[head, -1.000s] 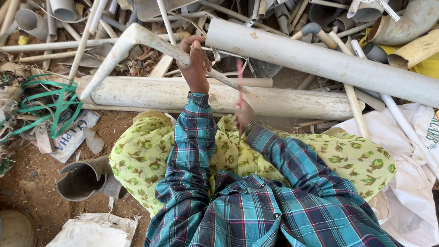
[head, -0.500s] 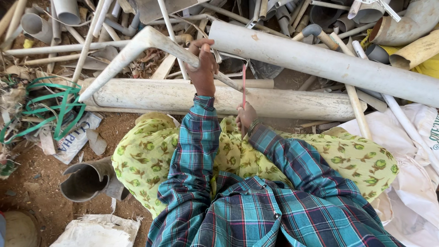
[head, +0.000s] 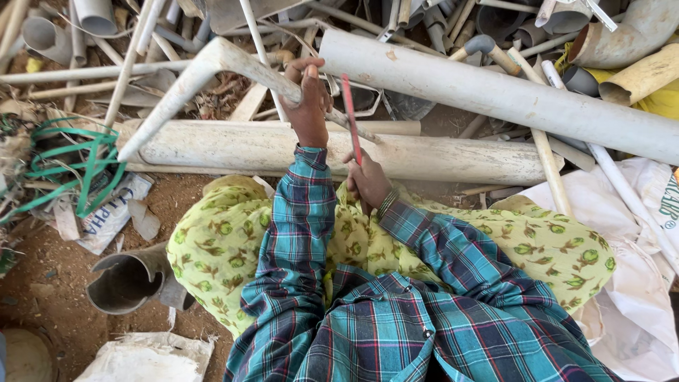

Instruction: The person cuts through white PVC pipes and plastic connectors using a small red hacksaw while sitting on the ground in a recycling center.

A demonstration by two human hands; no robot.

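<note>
My left hand (head: 310, 99) is closed around a thin bent white pipe (head: 212, 71), whose elbow points up to the left and whose long leg slants down toward the green strapping. My right hand (head: 368, 180) grips a slim red blade (head: 351, 117) that stands upright and meets the bent pipe just right of my left hand. Both hands work above a thick dirty white pipe (head: 438, 152) lying across in front of my knees. I sit low, in a teal plaid shirt and a yellow-green printed cloth.
A large grey pipe (head: 495, 88) slants across the upper right. Scrap pipes and fittings are piled behind. Tangled green strapping (head: 78, 166) lies left, a short wide pipe stub (head: 127, 283) at lower left, white sacks (head: 636, 233) right, brown dirt below.
The bent pipe has shifted a little rightward and up in my left hand. My right hand has raised the red blade more upright against the pipe.
</note>
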